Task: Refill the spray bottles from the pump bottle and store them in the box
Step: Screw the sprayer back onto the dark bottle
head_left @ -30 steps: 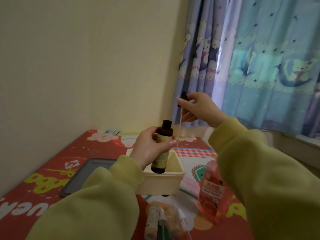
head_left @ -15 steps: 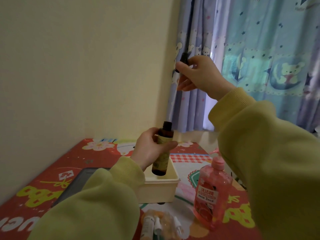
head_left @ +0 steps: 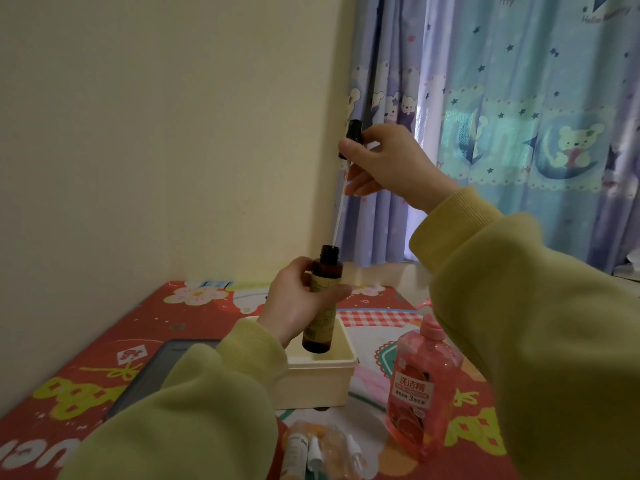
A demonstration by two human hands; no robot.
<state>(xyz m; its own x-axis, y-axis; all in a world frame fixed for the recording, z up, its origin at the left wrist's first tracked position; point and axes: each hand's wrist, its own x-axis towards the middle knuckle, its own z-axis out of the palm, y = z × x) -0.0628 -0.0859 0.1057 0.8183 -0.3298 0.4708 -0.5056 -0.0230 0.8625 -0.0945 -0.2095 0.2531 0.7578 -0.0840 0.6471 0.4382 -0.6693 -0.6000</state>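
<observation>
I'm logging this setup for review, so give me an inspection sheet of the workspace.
Surface: red patterned mat.
Job's things: brown bottle open, held over the box; spray head off, its tube tip at the bottle's mouth; pink bottle upright right of the box; small bottles lie at the front.
Clutter: dark tray left of the box.
Hands: left hand grips the brown bottle; right hand pinches the spray head.
Cables: nothing seen.
Surroundings: wall, bear-print curtain.
</observation>
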